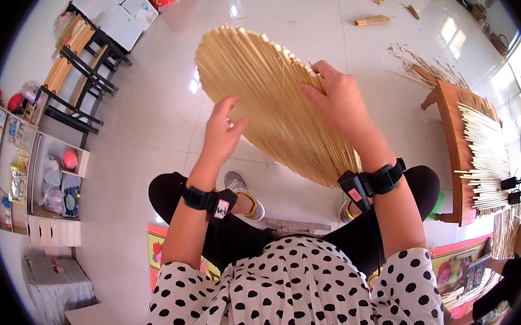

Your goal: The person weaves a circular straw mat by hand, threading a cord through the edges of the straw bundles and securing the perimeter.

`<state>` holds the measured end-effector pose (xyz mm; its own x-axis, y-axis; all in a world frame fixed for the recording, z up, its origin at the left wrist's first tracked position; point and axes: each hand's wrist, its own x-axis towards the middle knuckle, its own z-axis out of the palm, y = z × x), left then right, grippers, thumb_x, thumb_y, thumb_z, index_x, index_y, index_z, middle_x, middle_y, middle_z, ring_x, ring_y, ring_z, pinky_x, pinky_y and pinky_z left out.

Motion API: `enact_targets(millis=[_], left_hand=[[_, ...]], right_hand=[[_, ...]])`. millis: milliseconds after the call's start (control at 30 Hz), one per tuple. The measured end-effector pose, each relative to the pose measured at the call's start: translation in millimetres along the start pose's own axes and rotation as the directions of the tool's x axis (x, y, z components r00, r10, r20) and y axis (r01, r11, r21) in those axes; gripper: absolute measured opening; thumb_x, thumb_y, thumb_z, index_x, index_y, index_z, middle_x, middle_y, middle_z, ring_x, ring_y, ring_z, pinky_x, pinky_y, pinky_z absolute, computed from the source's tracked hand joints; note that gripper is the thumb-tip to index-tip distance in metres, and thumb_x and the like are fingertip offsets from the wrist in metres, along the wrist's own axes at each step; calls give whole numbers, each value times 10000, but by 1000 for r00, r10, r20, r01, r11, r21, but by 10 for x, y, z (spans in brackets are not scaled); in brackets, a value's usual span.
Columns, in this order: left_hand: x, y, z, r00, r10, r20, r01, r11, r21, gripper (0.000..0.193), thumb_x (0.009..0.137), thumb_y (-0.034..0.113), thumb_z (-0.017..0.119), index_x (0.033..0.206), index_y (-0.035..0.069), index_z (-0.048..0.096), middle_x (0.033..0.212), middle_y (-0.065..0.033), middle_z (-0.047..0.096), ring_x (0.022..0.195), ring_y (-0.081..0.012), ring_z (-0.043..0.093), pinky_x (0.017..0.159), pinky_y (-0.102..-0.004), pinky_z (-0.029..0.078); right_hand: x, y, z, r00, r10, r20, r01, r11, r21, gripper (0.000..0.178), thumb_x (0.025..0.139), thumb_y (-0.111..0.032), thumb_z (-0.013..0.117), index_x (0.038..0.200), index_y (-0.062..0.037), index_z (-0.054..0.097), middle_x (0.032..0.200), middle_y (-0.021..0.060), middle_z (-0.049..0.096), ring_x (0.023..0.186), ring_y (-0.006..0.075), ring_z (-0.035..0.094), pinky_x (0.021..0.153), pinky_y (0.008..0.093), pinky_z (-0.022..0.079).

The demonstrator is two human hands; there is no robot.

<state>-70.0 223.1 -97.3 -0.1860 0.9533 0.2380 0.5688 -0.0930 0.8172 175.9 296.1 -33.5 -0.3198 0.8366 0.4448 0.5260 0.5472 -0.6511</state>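
A mat of straw stalks [260, 84], laid side by side into a tilted oval, is held up in front of me above the floor. A thin line runs across its stalks. At its upper right edge my right hand [337, 95] is closed, thumb on the near face and fingers at the rim. By the mat's lower left edge is my left hand [224, 127], its thumb and fingers apart and slightly blurred. Whether its fingertips touch the stalks is hard to see. Both wrists wear black straps with small boxes.
A wooden bench [455, 146] on the right bears many pale stalks [484, 154]. Loose straw [430, 65] and a small bundle [372, 20] lie on the tiled floor. Black-legged stools [82, 83] and a shelf unit [60, 179] stand left. Another person's arm [499, 294] shows at lower right.
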Motion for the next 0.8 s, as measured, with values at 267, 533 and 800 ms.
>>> enact_targets(millis=[267, 533, 800], left_hand=[[87, -225, 553, 994, -63, 85, 75, 986, -152, 514, 826, 137, 702, 1283, 28, 495, 1248, -123, 526, 1174, -247, 506, 861, -336, 509], [103, -212, 751, 996, -86, -8, 85, 987, -134, 458, 816, 134, 711, 1200, -16, 512, 1152, -122, 587, 1021, -225, 596, 825, -312, 520], [-10, -328, 651, 993, -112, 37, 116, 979, -165, 461, 815, 153, 704, 1209, 4, 519, 1156, -125, 577, 1045, -234, 580, 832, -343, 511]], right_hand=[[-34, -19, 113, 999, 9, -48, -11, 999, -49, 288, 809, -213, 692, 981, -13, 575, 725, 193, 639, 685, 379, 628, 627, 422, 505], [-79, -122, 183, 997, -13, -79, 6, 996, -94, 286, 808, -213, 693, 978, -12, 579, 687, 170, 638, 631, 362, 631, 587, 406, 509], [-106, -263, 306, 994, 18, -105, -28, 994, -101, 332, 790, -209, 706, 1022, -10, 574, 715, 197, 641, 644, 365, 636, 597, 411, 506]])
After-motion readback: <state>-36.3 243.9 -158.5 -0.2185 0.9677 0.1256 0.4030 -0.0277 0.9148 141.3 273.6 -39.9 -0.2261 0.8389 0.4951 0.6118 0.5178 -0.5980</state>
